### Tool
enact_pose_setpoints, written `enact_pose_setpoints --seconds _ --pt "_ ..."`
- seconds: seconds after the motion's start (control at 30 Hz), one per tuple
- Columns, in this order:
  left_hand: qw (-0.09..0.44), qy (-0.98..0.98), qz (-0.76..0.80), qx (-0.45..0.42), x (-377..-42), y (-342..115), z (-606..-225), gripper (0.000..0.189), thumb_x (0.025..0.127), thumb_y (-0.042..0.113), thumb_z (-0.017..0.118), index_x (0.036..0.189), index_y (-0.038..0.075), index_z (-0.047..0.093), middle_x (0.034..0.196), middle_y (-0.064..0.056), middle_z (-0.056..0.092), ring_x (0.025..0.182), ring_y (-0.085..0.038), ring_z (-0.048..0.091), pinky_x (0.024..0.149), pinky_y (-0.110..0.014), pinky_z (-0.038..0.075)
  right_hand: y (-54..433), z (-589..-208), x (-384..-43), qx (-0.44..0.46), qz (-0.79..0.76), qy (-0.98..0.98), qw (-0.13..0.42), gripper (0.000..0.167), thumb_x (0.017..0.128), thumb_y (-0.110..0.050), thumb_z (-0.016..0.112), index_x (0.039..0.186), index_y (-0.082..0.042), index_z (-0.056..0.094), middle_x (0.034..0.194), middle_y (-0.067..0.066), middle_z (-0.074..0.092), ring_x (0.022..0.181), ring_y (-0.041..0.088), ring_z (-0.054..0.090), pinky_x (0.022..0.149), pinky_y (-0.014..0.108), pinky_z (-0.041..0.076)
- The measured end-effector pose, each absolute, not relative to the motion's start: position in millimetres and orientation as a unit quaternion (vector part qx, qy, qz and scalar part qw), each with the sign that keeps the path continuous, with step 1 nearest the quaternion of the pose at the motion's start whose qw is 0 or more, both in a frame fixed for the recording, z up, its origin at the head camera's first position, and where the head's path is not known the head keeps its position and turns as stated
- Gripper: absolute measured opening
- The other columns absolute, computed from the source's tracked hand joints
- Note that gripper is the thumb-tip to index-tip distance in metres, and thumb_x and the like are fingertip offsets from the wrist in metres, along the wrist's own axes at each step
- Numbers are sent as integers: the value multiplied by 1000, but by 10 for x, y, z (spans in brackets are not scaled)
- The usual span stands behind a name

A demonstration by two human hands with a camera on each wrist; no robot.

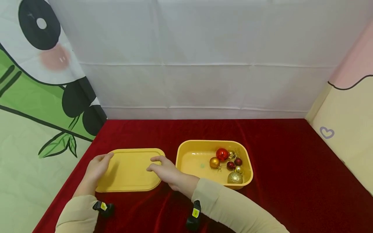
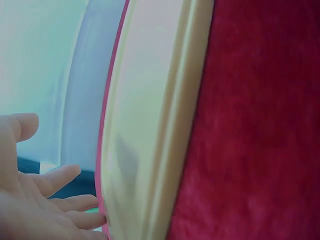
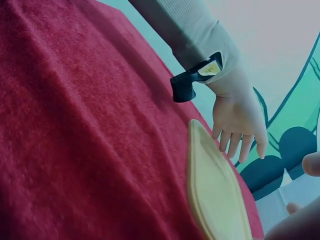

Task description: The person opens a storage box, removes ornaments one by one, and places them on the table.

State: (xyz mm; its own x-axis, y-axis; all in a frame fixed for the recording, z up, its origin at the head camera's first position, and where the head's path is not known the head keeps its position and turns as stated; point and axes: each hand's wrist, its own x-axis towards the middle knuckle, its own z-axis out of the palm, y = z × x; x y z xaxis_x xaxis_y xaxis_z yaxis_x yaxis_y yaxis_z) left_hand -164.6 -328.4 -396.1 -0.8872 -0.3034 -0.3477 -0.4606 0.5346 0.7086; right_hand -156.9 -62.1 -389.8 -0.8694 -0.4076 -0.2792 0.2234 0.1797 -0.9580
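A yellow rectangular lid with rounded corners [image 1: 131,171] lies flat on the red cloth. At its left end is my left hand [image 1: 96,168], palm turned inward; the left wrist view shows its straight, spread fingers [image 2: 82,220] right by the lid's edge. My right hand [image 1: 167,171] reaches over the lid's right end from the other side, with thumb and forefinger apart and nothing between them. Beside that hand stands a yellow box [image 1: 186,161]. Inside it, toward the right, are a red ball ornament [image 1: 222,154], an orange-gold one [image 1: 214,162], a glittery gold one [image 1: 235,178] and several smaller ones.
Red velvet cloth [image 1: 279,161] covers the table. A pale fabric backdrop [image 1: 204,87] hangs behind it, and printed cloths stand along the left and right sides. Each sleeve cuff carries a black strap with a small device [image 1: 193,216].
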Motion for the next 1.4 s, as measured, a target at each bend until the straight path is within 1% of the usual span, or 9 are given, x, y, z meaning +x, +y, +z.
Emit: enact_pose_setpoints --seconds 0.17,0.37,0.5,0.6,0.83,1.03,1.13,1.23,1.4 --pt "67 880 432 -185 -1671 -3085 -3917 80 95 57 29 148 -3 18 153 -28 17 135 -44 24 110 -58 24 -504 -3820 -1612 -105 -641 719 246 34 88 -25 60 121 -16 58 135 6 49 119 23 49 99 42 41" --pt "57 864 475 -156 -1666 -2829 -3854 74 97 53 34 149 2 22 154 -24 20 137 -41 24 112 -56 23 -335 -3785 -1630 -139 -639 715 245 25 91 -25 58 112 -13 63 118 1 60 109 18 56 97 38 45" --pt "62 852 505 -125 -1659 -2694 -3849 71 97 52 36 148 4 25 154 -21 22 138 -38 26 113 -54 24 -223 -3782 -1638 -148 -659 697 240 23 93 -20 56 110 -6 63 115 7 63 104 20 63 94 37 50" --pt "65 840 530 -96 -1650 -2593 -3848 69 98 50 38 148 4 25 153 -20 25 138 -37 30 112 -52 28 -144 -3788 -1651 -158 -664 692 234 24 94 -18 55 111 -1 62 114 12 65 101 21 65 90 34 52" --pt "59 820 567 -54 -1643 -2282 -3865 64 97 47 44 144 5 33 147 -19 38 131 -34 44 107 -48 37 55 -3822 -1663 -183 -645 714 202 22 94 -17 56 107 0 64 110 19 66 97 27 66 82 32 55" --pt "58 814 576 -48 -1658 -2035 -3925 55 98 40 47 140 5 40 141 -18 45 125 -32 51 103 -46 42 213 -3865 -1662 -210 -623 735 166 23 95 -15 55 106 3 63 109 22 65 93 21 66 79 29 55" --pt "55 807 586 -46 -1670 -1936 -3962 50 99 33 48 138 3 43 139 -19 48 123 -33 53 102 -46 43 275 -3888 -1659 -228 -596 757 143 21 94 -15 56 105 0 65 104 19 67 90 18 65 77 25 54" --pt "53 804 591 -40 -1680 -1847 -3997 48 98 31 49 136 2 45 138 -20 49 122 -34 54 101 -47 44 339 -3903 -1653 -243 -556 786 116 19 93 -18 57 103 -5 67 99 10 69 89 14 64 77 23 51" --pt "58 802 594 -30 -1689 -1712 -4034 48 97 30 51 135 2 47 135 -20 52 121 -34 54 100 -47 45 443 -3924 -1639 -264 -513 812 87 19 93 -19 57 105 -9 67 102 3 68 96 15 63 81 26 51"
